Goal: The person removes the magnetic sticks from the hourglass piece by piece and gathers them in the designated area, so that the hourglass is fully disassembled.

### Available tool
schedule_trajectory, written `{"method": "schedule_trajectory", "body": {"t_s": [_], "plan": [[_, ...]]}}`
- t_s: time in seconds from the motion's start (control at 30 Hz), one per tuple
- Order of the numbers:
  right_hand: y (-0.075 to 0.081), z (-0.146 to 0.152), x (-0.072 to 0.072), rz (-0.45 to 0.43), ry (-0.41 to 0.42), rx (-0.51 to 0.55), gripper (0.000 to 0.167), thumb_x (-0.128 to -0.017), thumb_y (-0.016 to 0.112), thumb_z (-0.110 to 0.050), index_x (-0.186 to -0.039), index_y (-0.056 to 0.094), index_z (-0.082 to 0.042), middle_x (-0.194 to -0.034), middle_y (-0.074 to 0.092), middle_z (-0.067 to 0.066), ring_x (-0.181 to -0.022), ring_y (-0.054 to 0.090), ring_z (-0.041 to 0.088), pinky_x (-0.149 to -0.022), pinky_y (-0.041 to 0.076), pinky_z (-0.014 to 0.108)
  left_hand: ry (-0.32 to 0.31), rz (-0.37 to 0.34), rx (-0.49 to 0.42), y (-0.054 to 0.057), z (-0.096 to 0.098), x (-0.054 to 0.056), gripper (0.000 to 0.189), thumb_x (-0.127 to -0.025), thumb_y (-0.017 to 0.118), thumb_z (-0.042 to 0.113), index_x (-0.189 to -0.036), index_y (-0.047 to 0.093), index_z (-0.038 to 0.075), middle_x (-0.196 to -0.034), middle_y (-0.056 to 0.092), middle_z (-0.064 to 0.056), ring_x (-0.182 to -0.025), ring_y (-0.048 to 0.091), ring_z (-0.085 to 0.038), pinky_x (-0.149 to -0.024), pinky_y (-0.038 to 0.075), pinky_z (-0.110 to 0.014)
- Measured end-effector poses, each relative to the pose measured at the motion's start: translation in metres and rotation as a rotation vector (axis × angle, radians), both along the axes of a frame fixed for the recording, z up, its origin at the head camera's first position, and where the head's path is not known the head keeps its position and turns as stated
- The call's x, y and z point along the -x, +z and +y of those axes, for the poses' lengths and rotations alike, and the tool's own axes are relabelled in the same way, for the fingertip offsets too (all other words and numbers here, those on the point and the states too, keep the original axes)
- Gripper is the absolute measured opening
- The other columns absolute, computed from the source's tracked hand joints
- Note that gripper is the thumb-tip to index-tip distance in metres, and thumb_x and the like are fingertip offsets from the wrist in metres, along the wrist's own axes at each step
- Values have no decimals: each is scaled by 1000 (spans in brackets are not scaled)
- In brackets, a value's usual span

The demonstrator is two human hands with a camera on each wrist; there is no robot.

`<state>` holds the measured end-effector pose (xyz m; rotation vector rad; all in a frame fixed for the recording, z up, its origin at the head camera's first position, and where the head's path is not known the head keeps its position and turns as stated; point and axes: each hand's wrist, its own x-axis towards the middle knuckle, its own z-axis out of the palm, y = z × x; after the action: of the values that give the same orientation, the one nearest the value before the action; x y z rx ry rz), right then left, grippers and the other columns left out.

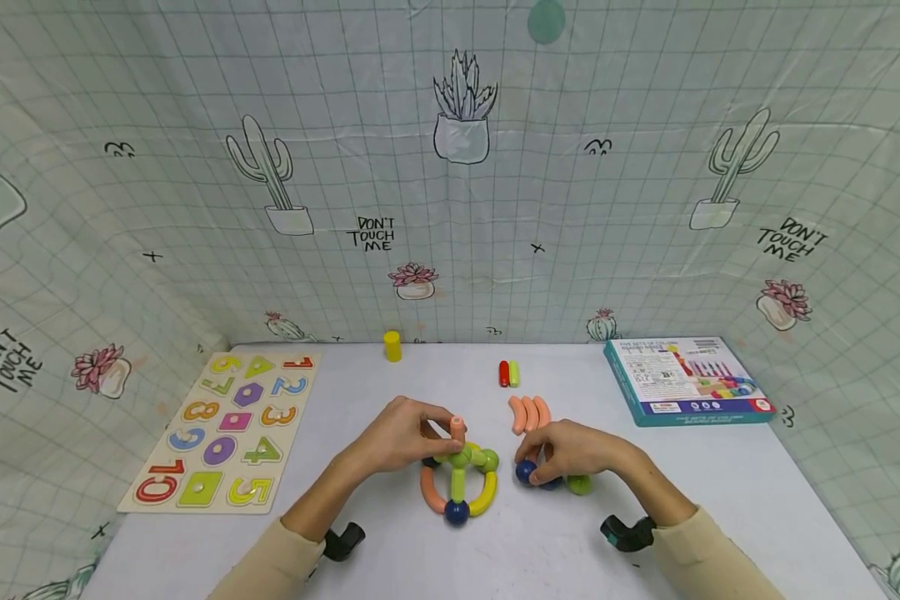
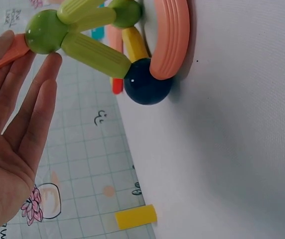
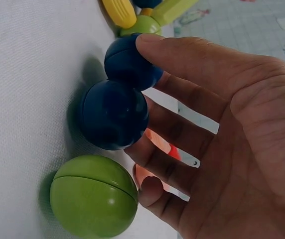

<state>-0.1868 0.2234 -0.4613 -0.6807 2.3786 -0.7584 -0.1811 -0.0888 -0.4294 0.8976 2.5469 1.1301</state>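
My left hand [image 1: 405,435] pinches an orange rod [image 1: 457,428] that stands up from a green ball [image 2: 47,32] at the top of a built frame. Green rods [image 2: 96,55] slope from that ball down to a dark blue ball [image 2: 147,82] and another green ball [image 1: 488,460]. A curved orange piece [image 1: 431,490] and a curved yellow piece [image 1: 483,495] form the frame's base. With thumb and fingers my right hand [image 1: 570,450] grips a dark blue ball [image 3: 131,60]. A second blue ball [image 3: 114,114] touches it, and a loose green ball [image 3: 93,196] lies beside the little finger.
Curved orange pieces [image 1: 528,414] lie behind the right hand, with a red rod [image 1: 504,373] and a light green rod [image 1: 514,374] beyond. A yellow cylinder [image 1: 392,347] stands at the back. A number puzzle board [image 1: 221,451] lies left, a toy box [image 1: 690,383] right.
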Motion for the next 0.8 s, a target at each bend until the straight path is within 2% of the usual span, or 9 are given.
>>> {"method": "schedule_trajectory", "body": {"t_s": [0.8], "plan": [[-3, 3, -1, -41, 74, 15, 25, -84, 81, -24, -108, 74, -24, -94, 63, -9, -87, 55, 12, -74, 45, 28, -11, 14, 3, -2, -1, 1, 18, -89, 78, 35, -104, 78, 24, -99, 75, 6, -82, 69, -6, -68, 55, -23]]}}
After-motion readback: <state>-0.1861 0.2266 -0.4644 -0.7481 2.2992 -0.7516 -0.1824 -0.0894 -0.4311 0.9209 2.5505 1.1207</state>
